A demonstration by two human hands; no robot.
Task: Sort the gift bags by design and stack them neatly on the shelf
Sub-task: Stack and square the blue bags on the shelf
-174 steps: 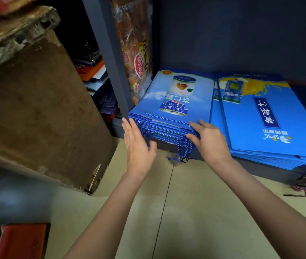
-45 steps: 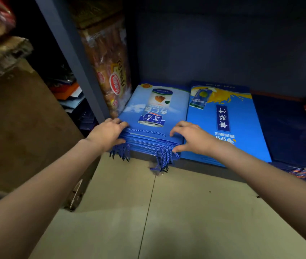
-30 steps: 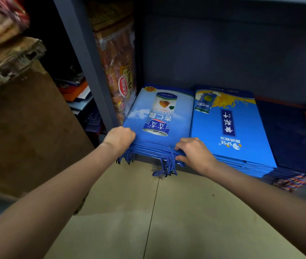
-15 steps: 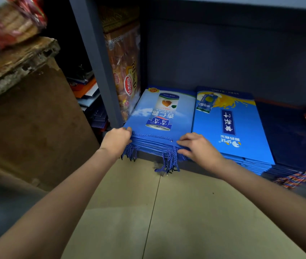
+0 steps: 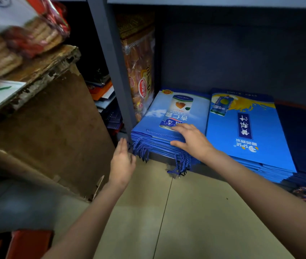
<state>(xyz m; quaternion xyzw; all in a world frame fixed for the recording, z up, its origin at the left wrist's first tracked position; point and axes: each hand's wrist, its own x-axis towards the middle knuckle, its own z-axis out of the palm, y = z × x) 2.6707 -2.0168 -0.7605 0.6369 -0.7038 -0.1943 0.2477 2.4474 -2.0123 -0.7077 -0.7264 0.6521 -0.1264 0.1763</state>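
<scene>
A stack of light blue gift bags (image 5: 159,116) printed with a can lies flat at the left end of the low shelf (image 5: 242,53). Blue cord handles hang over the stack's front edge. Beside it on the right lies a second stack of blue gift bags (image 5: 245,131) with a yellow splash and white lettering. My right hand (image 5: 191,140) rests flat on the front of the can-design stack, fingers straight on the top bag and thumb at the front edge. My left hand (image 5: 122,161) hangs open, edge-on, by the stack's front left corner and holds nothing.
A grey shelf post (image 5: 111,68) stands just left of the bags with a packet of snacks (image 5: 141,71) behind it. A worn brown board (image 5: 51,128) leans at the left under packs of biscuits (image 5: 17,40). Dark blue bags (image 5: 305,131) lie at the right. Tan floor tiles (image 5: 195,212) lie below.
My left hand has let go of the stack's left corner and drawn back, now open beside it. My right hand has slid up onto the top bag. The view has tilted slightly.
</scene>
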